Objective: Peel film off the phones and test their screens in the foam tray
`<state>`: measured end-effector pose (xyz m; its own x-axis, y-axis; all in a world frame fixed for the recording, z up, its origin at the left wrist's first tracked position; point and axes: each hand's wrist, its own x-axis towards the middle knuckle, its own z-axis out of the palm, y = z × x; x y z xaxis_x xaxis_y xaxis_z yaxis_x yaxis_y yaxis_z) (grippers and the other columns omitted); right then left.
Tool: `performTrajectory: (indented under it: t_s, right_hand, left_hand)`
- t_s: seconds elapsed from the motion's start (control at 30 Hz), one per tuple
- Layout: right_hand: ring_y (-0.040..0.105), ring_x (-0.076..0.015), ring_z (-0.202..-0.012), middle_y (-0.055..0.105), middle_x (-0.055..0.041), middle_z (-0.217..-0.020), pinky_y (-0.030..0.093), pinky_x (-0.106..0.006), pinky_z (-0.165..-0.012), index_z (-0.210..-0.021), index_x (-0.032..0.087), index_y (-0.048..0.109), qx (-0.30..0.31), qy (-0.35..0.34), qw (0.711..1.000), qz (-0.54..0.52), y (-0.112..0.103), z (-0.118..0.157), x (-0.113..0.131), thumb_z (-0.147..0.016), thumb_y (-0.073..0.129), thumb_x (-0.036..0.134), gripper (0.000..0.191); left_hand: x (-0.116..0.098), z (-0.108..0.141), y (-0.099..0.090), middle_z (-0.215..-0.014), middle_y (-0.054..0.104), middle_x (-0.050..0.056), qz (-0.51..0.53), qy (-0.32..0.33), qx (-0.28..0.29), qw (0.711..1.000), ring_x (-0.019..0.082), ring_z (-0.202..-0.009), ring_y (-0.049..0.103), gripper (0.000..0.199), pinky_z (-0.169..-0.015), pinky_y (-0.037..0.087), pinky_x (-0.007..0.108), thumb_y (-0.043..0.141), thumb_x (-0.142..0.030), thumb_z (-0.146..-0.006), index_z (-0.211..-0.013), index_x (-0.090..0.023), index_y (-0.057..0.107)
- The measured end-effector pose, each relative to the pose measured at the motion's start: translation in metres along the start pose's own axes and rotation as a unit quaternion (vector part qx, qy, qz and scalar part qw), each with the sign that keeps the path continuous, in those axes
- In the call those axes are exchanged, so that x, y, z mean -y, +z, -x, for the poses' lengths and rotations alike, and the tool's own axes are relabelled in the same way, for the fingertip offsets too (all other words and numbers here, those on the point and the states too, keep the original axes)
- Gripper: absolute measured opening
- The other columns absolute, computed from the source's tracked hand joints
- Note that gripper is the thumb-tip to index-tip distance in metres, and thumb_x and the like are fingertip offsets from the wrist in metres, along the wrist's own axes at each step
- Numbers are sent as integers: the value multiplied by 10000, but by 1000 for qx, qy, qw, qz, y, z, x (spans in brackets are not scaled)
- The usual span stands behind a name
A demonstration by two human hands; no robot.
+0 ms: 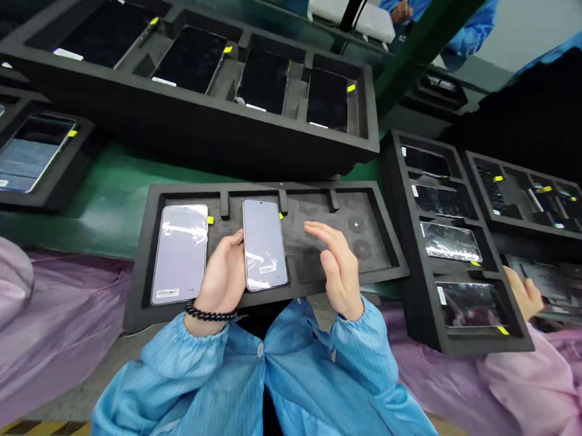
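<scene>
My left hand (222,278), with a black bead bracelet at the wrist, holds a phone (264,246) by its left edge; the screen faces up, with a small white label near the bottom. The phone is over the second compartment of a dark foam tray (396,254). Another phone (180,251) lies in the leftmost compartment, a yellow tab at its upper right. My right hand (339,264) is over the tray's right half, fingers apart and holding nothing, not touching the phone.
Behind the tray, a taller foam tray (206,118) holds several phones. More foam trays with phones stand at the left (57,193) and right (424,302). Another person's hand (522,296) is beside the right tray. A green post (423,45) rises at the back.
</scene>
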<state>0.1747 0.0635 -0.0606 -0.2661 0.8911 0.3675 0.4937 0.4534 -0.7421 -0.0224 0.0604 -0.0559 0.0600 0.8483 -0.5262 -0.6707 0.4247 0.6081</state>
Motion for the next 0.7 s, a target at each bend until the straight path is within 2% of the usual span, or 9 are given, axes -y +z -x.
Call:
performTrajectory:
  t_s: [0.2, 0.3, 0.37, 0.4, 0.47, 0.5, 0.57, 0.63, 0.7]
  right_hand:
    - [674, -206, -1122, 725, -85, -1206, 542, -378, -1002, -1223, 222, 667, -75, 71, 994, -45, 10, -2, 2, -1027, 403, 311, 341]
    - [693, -174, -1003, 741, -61, -1073, 562, -328, -941, -1173, 218, 664, -92, 75, 990, -72, 16, -11, 4, -995, 468, 313, 282]
    - [688, -160, -961, 733, -44, -1024, 561, -310, -924, -1163, 219, 655, -103, 65, 989, -79, 18, -15, 4, -964, 498, 307, 269]
    - [683, -156, -943, 726, -39, -1007, 560, -304, -915, -1162, 218, 650, -115, 63, 988, -80, 19, -16, 3, -949, 507, 305, 271]
    - [672, -153, -903, 708, -32, -960, 560, -298, -892, -1156, 211, 636, -147, 68, 983, -83, 21, -14, 3, -928, 517, 308, 275]
    - [666, -153, -878, 696, -27, -927, 560, -296, -875, -1143, 209, 630, -162, 77, 980, -86, 21, -12, 2, -921, 520, 314, 269]
    - [653, -151, -824, 667, -13, -863, 557, -290, -831, -1093, 211, 619, -181, 103, 973, -97, 22, -7, 3, -908, 528, 328, 238]
    - [634, -144, -758, 639, 7, -809, 549, -279, -774, -1020, 221, 605, -191, 135, 965, -116, 22, -2, 3, -879, 549, 335, 190]
    - [600, -132, -687, 608, 29, -759, 529, -262, -705, -927, 233, 582, -203, 160, 957, -134, 22, -1, 5, -835, 581, 336, 138]
  left_hand:
    - [-6, 5, -11, -1213, 738, 104, 54, -50, 29, 997, 303, -1284, 630, 438, -1117, 511, 538, 394, -381, -986, -1284, -175, 640]
    - [0, 7, -11, -1329, 704, -4, 17, -33, 53, 998, 290, -1426, 512, 419, -1189, 465, 527, 420, -494, -981, -1273, -337, 677]
    - [9, 6, -14, -1397, 651, -100, -50, 8, 62, 997, 251, -1489, 430, 429, -1227, 439, 490, 395, -606, -974, -1282, -464, 657]
    - [14, 4, -19, -1425, 621, -136, -96, 23, 86, 991, 227, -1509, 396, 433, -1247, 417, 478, 370, -630, -977, -1307, -512, 625]
    - [24, -2, -32, -1484, 553, -173, -205, 77, 186, 958, 194, -1535, 336, 452, -1280, 363, 465, 343, -632, -988, -1400, -563, 515]
    - [28, -5, -41, -1485, 552, -163, -224, 72, 215, 948, 202, -1544, 312, 448, -1290, 345, 463, 448, -606, -966, -1402, -544, 527]
    - [34, -12, -58, -1450, 576, -173, -245, 29, 266, 932, 212, -1537, 323, 488, -1268, 392, 444, 582, -568, -910, -1395, -545, 536]
    - [37, -18, -72, -1436, 592, -131, -245, -28, 292, 924, 281, -1440, 480, 458, -1146, 531, 520, 489, -594, -944, -1390, -519, 557]
    - [38, -21, -82, -1450, 575, -99, -164, -140, 290, 932, 325, -1361, 555, 494, -1063, 582, 550, 369, -646, -961, -1383, -495, 576]
